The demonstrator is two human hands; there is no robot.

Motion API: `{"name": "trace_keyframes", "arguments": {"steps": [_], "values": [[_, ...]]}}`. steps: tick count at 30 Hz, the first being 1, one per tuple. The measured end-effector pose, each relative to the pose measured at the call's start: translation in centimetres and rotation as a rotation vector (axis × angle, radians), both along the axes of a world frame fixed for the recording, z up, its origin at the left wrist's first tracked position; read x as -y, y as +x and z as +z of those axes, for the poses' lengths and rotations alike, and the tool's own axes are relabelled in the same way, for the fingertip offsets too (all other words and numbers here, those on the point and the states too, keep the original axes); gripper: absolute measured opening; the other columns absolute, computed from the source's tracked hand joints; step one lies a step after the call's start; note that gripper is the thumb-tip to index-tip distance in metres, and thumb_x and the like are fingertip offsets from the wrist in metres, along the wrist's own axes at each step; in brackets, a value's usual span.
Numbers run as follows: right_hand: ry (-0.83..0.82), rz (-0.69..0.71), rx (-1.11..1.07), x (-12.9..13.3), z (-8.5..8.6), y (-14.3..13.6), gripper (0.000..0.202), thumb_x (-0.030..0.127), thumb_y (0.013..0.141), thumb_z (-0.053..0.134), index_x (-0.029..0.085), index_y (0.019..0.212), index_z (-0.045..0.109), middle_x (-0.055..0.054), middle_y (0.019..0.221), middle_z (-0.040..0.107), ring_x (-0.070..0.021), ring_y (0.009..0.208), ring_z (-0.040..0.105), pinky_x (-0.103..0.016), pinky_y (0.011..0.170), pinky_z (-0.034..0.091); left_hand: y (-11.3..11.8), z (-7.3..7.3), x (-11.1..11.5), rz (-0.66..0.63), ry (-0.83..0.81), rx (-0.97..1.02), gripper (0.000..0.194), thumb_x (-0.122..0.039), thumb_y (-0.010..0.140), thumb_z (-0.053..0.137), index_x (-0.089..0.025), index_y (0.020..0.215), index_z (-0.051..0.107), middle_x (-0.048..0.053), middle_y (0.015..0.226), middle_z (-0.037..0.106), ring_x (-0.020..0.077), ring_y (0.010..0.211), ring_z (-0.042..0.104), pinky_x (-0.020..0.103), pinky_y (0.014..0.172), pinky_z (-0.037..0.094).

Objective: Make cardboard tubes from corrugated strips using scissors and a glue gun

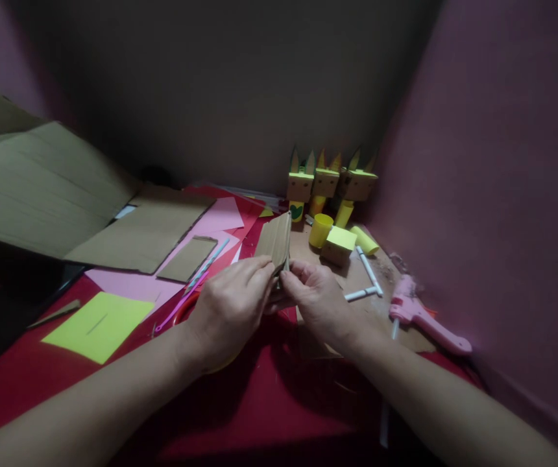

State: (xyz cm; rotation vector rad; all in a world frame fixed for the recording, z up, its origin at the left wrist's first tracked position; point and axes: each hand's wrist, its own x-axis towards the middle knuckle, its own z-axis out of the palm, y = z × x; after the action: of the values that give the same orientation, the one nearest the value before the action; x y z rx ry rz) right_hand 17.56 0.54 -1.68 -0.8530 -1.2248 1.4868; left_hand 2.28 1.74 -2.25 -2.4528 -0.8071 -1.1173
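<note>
Both hands grip a folded piece of cardboard (274, 240) above the middle of the red table. My left hand (235, 301) is closed on its left lower part, fingers over the face. My right hand (315, 295) pinches the right edge near the bottom, thumb in front. The piece stands tilted, with two panels meeting at a fold; its lower part is hidden by my fingers. Beneath my left hand, a round red and yellow object (185, 307) shows only partly.
Several cardboard-headed figures (301, 187) stand at the back right, near a yellow tube (320, 230) and a yellow-topped cardboard box (338, 245). A pink glue gun (425, 314) lies right, by white markers (369, 271). Left are large cardboard sheets (143, 227) and a yellow-green paper (98, 327).
</note>
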Motion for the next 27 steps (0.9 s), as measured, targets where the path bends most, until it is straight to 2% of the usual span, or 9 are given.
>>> {"name": "trace_keyframes", "arguments": {"steps": [2,4,11,13,17,19,22,24,27], "values": [[0.026,0.007,0.017,0.0,0.1,0.0,0.02,0.037,0.08,0.063,0.019,0.076,0.055,0.003,0.066,0.063,-0.0126,0.057,0.065,-0.029,0.057,0.058,0.0,0.0,0.1,0.03,0.129,-0.057,0.015,-0.012,0.092,0.045,-0.006,0.102,0.055,0.02,0.097,0.069,0.0275,0.092,0.068,0.038,0.079,0.057],[0.055,0.018,0.032,0.0,0.2,0.0,0.021,0.038,0.08,0.064,0.019,0.076,0.055,0.003,0.066,0.062,-0.0126,0.056,0.065,-0.03,0.057,0.059,-0.1,0.2,0.3,0.057,0.173,-0.104,0.013,-0.012,0.092,0.045,-0.006,0.098,0.054,0.02,0.092,0.069,0.0277,0.088,0.068,0.036,0.072,0.057],[0.119,0.036,0.038,0.4,1.0,0.0,0.019,0.039,0.08,0.061,0.02,0.081,0.059,0.002,0.065,0.062,-0.0136,0.055,0.065,-0.031,0.055,0.059,-0.5,1.2,0.8,0.184,0.15,-0.122,0.013,-0.013,0.092,0.039,-0.013,0.096,0.051,0.012,0.083,0.067,0.0218,0.068,0.065,0.031,0.051,0.048],[0.098,0.054,0.016,0.5,1.1,-0.1,0.018,0.038,0.079,0.061,0.02,0.082,0.06,0.003,0.064,0.061,-0.0144,0.058,0.065,-0.031,0.055,0.058,-0.5,1.2,0.8,0.179,0.146,-0.123,0.014,-0.013,0.092,0.038,-0.012,0.098,0.051,0.014,0.085,0.067,0.0225,0.069,0.066,0.031,0.053,0.051],[0.041,-0.046,-0.021,0.4,0.6,-0.6,0.007,0.024,0.073,0.062,0.018,0.074,0.059,0.002,0.069,0.062,-0.015,0.07,0.063,-0.03,0.065,0.056,-0.2,0.7,0.7,0.12,0.175,-0.131,0.017,-0.016,0.092,0.045,-0.005,0.102,0.052,0.022,0.096,0.067,0.0284,0.083,0.068,0.036,0.064,0.058],[-0.034,-0.028,-0.142,0.2,0.3,-1.0,0.005,0.018,0.068,0.061,0.018,0.072,0.058,0.001,0.069,0.063,-0.0152,0.07,0.062,-0.029,0.065,0.054,0.1,0.4,0.8,0.054,0.213,-0.128,0.017,-0.011,0.091,0.043,-0.002,0.103,0.052,0.025,0.097,0.067,0.0296,0.087,0.068,0.038,0.072,0.06],[-0.104,0.033,-0.348,-0.1,0.2,-1.4,0.012,0.016,0.063,0.06,0.019,0.074,0.058,0.001,0.069,0.064,-0.0162,0.069,0.062,-0.027,0.058,0.052,0.5,0.4,0.8,-0.028,0.194,-0.096,0.019,-0.004,0.089,0.041,0.0,0.103,0.053,0.025,0.099,0.068,0.0303,0.094,0.068,0.04,0.082,0.059],[-0.079,0.017,-0.375,-0.4,0.1,-1.5,0.012,0.015,0.062,0.061,0.019,0.073,0.057,0.001,0.07,0.065,-0.0165,0.07,0.062,-0.026,0.058,0.05,0.8,0.4,0.7,0.013,0.164,-0.101,0.022,-0.003,0.088,0.042,0.003,0.107,0.053,0.029,0.106,0.066,0.0344,0.103,0.066,0.044,0.088,0.057],[0.004,-0.009,-0.301,-0.9,-0.2,-1.3,0.01,0.015,0.063,0.061,0.018,0.073,0.058,0.0,0.073,0.066,-0.017,0.074,0.062,-0.028,0.064,0.05,1.1,0.4,0.6,0.142,0.206,-0.22,0.031,0.003,0.086,0.039,0.012,0.113,0.051,0.038,0.113,0.061,0.0415,0.11,0.061,0.049,0.09,0.055]]}}
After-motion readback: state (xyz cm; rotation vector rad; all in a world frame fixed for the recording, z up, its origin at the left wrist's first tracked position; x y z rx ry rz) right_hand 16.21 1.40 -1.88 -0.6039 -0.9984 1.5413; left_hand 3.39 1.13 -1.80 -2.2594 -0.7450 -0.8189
